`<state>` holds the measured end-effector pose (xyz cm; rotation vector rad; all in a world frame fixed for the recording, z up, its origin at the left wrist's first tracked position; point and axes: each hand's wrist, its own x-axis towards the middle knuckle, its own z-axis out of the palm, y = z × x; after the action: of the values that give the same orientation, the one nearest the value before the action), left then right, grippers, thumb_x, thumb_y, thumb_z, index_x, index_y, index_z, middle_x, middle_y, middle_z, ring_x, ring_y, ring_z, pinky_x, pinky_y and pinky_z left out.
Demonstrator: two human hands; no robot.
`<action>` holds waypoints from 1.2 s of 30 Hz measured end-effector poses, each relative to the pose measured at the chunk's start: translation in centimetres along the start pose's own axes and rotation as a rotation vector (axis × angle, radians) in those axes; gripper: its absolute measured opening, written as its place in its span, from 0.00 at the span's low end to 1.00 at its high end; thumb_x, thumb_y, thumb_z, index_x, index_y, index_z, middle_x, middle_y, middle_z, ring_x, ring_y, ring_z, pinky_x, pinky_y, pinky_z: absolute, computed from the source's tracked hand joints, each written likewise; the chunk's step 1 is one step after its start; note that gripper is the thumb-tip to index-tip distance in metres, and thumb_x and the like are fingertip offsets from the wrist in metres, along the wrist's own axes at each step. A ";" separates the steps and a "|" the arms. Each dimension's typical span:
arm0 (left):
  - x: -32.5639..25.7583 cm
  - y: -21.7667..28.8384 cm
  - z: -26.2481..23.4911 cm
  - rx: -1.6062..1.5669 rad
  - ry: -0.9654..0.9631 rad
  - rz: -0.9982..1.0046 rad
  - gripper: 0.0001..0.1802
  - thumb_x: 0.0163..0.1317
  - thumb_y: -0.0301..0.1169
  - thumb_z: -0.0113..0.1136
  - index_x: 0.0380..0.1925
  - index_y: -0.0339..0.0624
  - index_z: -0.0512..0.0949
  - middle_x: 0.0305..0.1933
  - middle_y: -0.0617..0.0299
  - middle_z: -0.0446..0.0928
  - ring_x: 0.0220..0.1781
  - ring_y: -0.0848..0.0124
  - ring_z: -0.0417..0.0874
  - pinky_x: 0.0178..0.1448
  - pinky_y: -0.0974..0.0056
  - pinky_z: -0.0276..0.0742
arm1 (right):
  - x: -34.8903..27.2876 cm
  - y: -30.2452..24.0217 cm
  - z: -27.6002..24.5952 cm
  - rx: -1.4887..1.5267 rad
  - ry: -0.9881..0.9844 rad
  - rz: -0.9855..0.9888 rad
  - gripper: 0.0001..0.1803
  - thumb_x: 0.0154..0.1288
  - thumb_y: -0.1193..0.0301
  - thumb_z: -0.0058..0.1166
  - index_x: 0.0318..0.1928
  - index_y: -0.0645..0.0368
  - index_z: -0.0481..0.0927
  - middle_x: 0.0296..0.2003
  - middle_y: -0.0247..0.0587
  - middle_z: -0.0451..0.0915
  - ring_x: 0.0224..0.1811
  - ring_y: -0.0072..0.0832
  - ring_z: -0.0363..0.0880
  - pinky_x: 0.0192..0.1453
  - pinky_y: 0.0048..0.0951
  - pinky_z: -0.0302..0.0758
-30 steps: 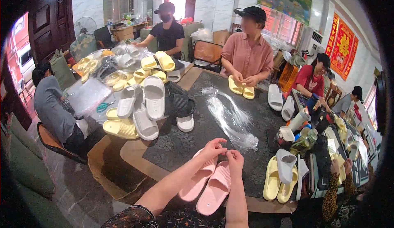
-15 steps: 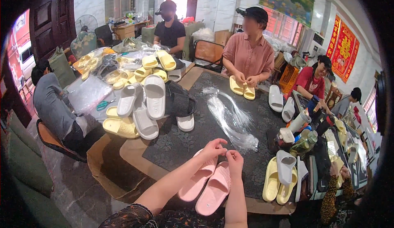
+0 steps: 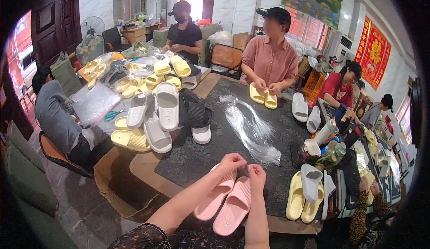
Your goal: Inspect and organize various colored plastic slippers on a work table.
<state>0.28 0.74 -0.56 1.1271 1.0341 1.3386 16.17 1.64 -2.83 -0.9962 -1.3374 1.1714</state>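
Fingertips of your left hand are pinched shut, and those of your right hand curl in to meet them, just above the heel ends of two pink slippers that lie side by side, soles up, at your edge of the table. Whatever sits between the fingers is too small to make out; it may be a thin clear strand, so you cannot tell for sure that anything is held. That is your first risk: a tie that fine can slip out of a pinch unnoticed, and you would be working on nothing. The pair is not pinned by either hand, only resting, so a pull on one heel could skew it against its mate or nudge both toward the near edge, which is close. Further out, a loose bundle of clear strands spreads across the dark tabletop well within your reach; a sleeve or wrist dragged through it could tangle or scatter them. To your right a yellow pair with a grey slipper propped on it stands near your elbow and looks easy to knock over. The grey and yellow pile to the left is well apart, as are the other people working opposite.
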 end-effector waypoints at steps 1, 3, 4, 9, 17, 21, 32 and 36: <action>0.0 0.0 -0.1 0.000 0.000 -0.001 0.08 0.56 0.30 0.65 0.29 0.37 0.78 0.28 0.63 0.80 0.30 0.77 0.79 0.36 0.71 0.75 | 0.1 0.1 0.0 0.002 0.015 -0.005 0.04 0.61 0.74 0.55 0.34 0.63 0.79 0.28 0.28 0.78 0.32 0.13 0.72 0.37 0.17 0.70; 0.1 0.0 -0.3 -0.009 -0.025 -0.027 0.07 0.55 0.29 0.65 0.28 0.37 0.78 0.28 0.63 0.80 0.30 0.77 0.79 0.36 0.71 0.75 | 0.0 0.0 0.0 0.003 0.029 -0.008 0.04 0.61 0.75 0.55 0.34 0.63 0.79 0.28 0.28 0.78 0.32 0.13 0.73 0.38 0.17 0.70; 0.1 0.0 -0.4 -0.009 -0.024 -0.028 0.07 0.55 0.29 0.65 0.28 0.37 0.78 0.28 0.63 0.80 0.30 0.77 0.79 0.36 0.71 0.75 | -0.1 -0.2 0.2 0.032 -0.015 0.026 0.04 0.61 0.75 0.55 0.35 0.63 0.79 0.29 0.28 0.78 0.33 0.13 0.73 0.38 0.17 0.70; -0.2 0.5 0.1 0.022 0.006 -0.033 0.08 0.55 0.29 0.64 0.28 0.36 0.78 0.27 0.63 0.80 0.30 0.78 0.79 0.36 0.72 0.74 | -0.2 -0.3 0.2 0.085 0.022 0.001 0.05 0.62 0.74 0.56 0.34 0.64 0.78 0.29 0.29 0.78 0.32 0.14 0.73 0.37 0.17 0.70; -0.1 0.1 -0.2 0.090 -0.027 0.009 0.08 0.56 0.30 0.63 0.28 0.36 0.78 0.27 0.63 0.79 0.30 0.79 0.78 0.36 0.72 0.74 | -0.2 -0.5 0.3 0.043 -0.015 0.016 0.05 0.62 0.73 0.56 0.35 0.63 0.79 0.28 0.28 0.78 0.31 0.14 0.72 0.37 0.17 0.69; 0.0 0.2 0.0 0.074 0.029 -0.009 0.08 0.56 0.30 0.63 0.29 0.36 0.78 0.27 0.63 0.79 0.29 0.79 0.78 0.35 0.72 0.73 | -0.1 -0.3 0.1 0.037 0.023 -0.017 0.06 0.62 0.73 0.56 0.36 0.64 0.79 0.29 0.29 0.78 0.30 0.14 0.72 0.36 0.17 0.69; -0.1 -0.5 -0.3 0.107 -0.006 0.002 0.07 0.57 0.30 0.63 0.30 0.36 0.79 0.27 0.63 0.80 0.29 0.78 0.79 0.34 0.72 0.74 | -0.3 -0.5 0.4 0.040 -0.076 0.072 0.06 0.62 0.73 0.56 0.36 0.64 0.80 0.29 0.28 0.78 0.32 0.13 0.73 0.38 0.17 0.69; -0.2 0.2 0.1 0.110 0.040 -0.022 0.06 0.56 0.30 0.64 0.29 0.40 0.78 0.26 0.67 0.79 0.27 0.82 0.75 0.30 0.74 0.70 | -0.3 -0.7 0.2 -0.023 0.046 0.021 0.06 0.61 0.73 0.57 0.34 0.64 0.80 0.27 0.28 0.78 0.30 0.13 0.73 0.36 0.17 0.70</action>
<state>0.31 0.55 -0.41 1.1706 1.1579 1.3046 16.05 1.18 -2.19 -1.0501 -1.3094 1.1447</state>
